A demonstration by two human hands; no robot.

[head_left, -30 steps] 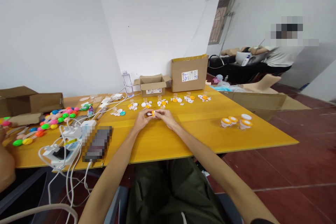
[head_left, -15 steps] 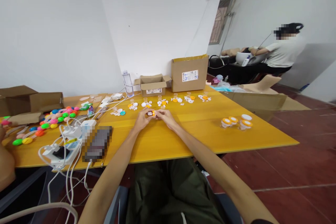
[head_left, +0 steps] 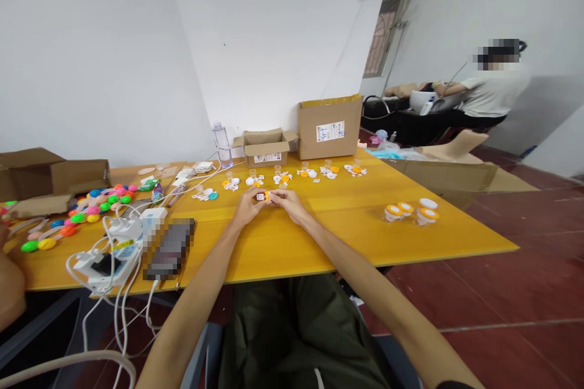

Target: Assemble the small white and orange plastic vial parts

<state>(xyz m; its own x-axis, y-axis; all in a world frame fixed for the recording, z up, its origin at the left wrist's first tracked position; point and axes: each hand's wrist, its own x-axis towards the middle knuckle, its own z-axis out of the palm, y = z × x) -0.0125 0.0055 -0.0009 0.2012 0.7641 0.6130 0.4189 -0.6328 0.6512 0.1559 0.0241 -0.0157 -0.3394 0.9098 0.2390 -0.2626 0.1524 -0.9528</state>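
Note:
Over the middle of the table, my left hand [head_left: 247,206] and my right hand [head_left: 288,204] meet around a small white and orange plastic part [head_left: 267,197]. Fingers of both hands close on it, and they hide much of its shape. Just beyond the hands lie groups of small white and orange plastic pieces [head_left: 283,179], each with a small clear cup [head_left: 278,170] near it. A group with a teal ring [head_left: 213,196] lies to the left. Several clear cups with orange and white lids [head_left: 405,209] stand at the right.
An open small carton [head_left: 267,149], a larger carton [head_left: 328,129] and a clear bottle [head_left: 222,144] stand at the back. At left are a phone [head_left: 170,249], a power strip [head_left: 123,255] with cables, and colourful plastic balls [head_left: 93,209]. Another person [head_left: 495,91] sits far right.
The small part between my fingers has turned slightly, showing more of its white face. Both hands stay in nearly the same place.

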